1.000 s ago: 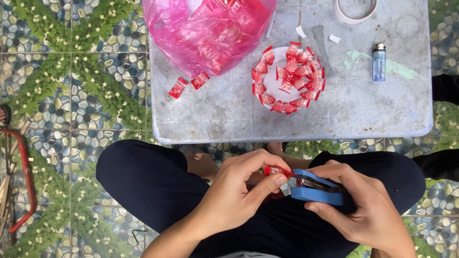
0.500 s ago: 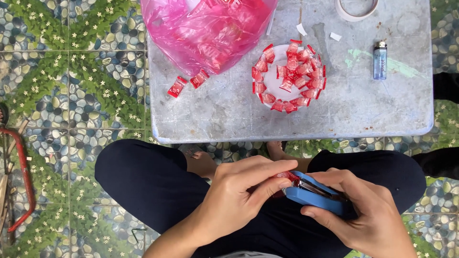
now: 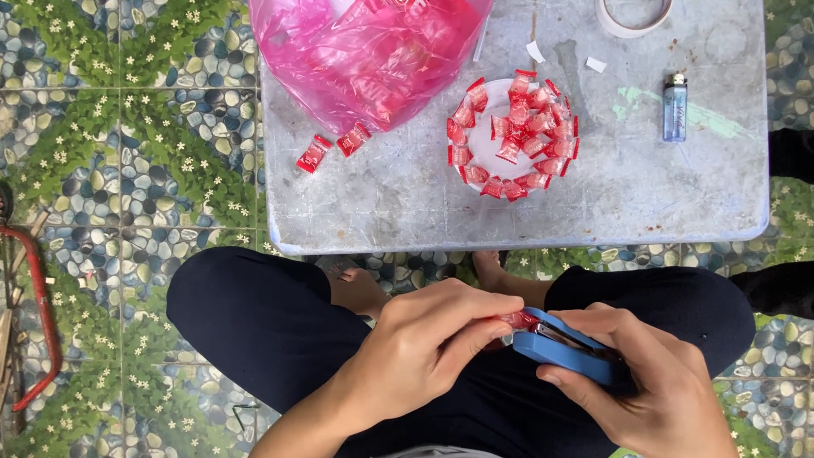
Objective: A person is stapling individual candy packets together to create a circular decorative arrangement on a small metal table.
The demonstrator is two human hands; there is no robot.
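Note:
My left hand [image 3: 424, 348] pinches a small red wrapped candy [image 3: 517, 320] and holds it in the mouth of a blue stapler [image 3: 564, 346]. My right hand [image 3: 653, 386] grips the stapler from the right, over my lap in dark trousers. On the low grey table [image 3: 381, 203] stands a round white form [image 3: 513, 140] ringed with red wrapped candies. A pink plastic bag [image 3: 365, 51] of the same candies lies at the table's back left, with two loose candies [image 3: 332, 148] beside it.
A blue lighter [image 3: 675, 106] lies at the table's right. A roll of tape [image 3: 633, 15] sits at the back edge, with small paper scraps near it. A red curved metal frame [image 3: 34, 314] stands on the pebble-patterned floor at far left.
Both hands with the stapler have drifted slightly right and down. The candy has gone deeper into the stapler's mouth, and my left fingers have closed more over it.

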